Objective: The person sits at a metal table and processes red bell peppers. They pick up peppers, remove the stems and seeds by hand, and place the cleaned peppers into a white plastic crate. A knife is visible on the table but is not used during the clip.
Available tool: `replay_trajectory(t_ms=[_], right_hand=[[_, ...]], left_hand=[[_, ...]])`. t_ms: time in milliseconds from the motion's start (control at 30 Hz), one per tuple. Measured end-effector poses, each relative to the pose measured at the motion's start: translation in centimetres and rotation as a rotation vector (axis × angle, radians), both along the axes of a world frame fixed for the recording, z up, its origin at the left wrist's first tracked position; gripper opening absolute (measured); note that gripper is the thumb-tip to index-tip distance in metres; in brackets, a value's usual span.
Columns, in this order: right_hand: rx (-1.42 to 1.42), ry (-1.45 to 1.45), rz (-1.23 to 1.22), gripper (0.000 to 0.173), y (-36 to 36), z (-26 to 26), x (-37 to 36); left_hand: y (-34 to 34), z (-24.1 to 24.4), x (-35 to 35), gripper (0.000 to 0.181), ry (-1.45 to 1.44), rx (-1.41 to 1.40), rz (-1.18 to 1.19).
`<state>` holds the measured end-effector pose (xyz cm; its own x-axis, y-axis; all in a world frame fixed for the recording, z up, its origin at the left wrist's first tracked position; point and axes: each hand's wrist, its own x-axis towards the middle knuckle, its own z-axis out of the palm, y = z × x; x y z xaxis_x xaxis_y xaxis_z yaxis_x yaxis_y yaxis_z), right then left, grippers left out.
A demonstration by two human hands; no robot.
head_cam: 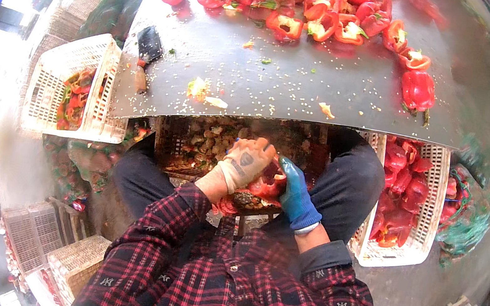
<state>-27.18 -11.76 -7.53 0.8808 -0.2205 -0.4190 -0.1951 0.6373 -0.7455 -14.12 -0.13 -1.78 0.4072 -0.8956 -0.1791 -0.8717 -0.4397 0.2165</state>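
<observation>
My left hand [247,163], in a pale glove with orange fingers, is closed around one side of a cut red bell pepper [268,186]. On the pepper's other side, my right hand [297,193] grips it in a blue-green coated glove. Both hands are over my lap, just below the near edge of the metal table [282,97]. Under them lies a crate [171,168] of pepper cores and scraps. Whether a tool is in my left hand, I cannot tell. Many halved and whole red peppers [324,17] are heaped at the far side of the table.
A wide black blade with a wooden handle [145,55] lies at the table's left. Seeds and core scraps [197,89] dot the tabletop. White plastic crates with peppers stand left [114,72] and right [432,204] of my knees. Green net sacks [468,219] lie beyond the right crate.
</observation>
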Motion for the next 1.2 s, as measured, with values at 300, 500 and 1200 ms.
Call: replay_trajectory(t_ms=[300,500,1200], right_hand=[[-0.078,0.004,-0.07,0.04,0.0,3.5,1.2],[-0.112,0.047,-0.07,0.037,0.8,2.1,0.7],[-0.606,-0.047,0.057,0.043,1.2,4.0,2.6]], left_hand=[[0.7,2.1,-1.3,0.04,0.112,0.191,0.35],[3.5,-4.1,-0.5,0.027,0.144,-0.071,0.354],[5.9,1.2,2.0,0.044,0.703,-0.642,0.562]])
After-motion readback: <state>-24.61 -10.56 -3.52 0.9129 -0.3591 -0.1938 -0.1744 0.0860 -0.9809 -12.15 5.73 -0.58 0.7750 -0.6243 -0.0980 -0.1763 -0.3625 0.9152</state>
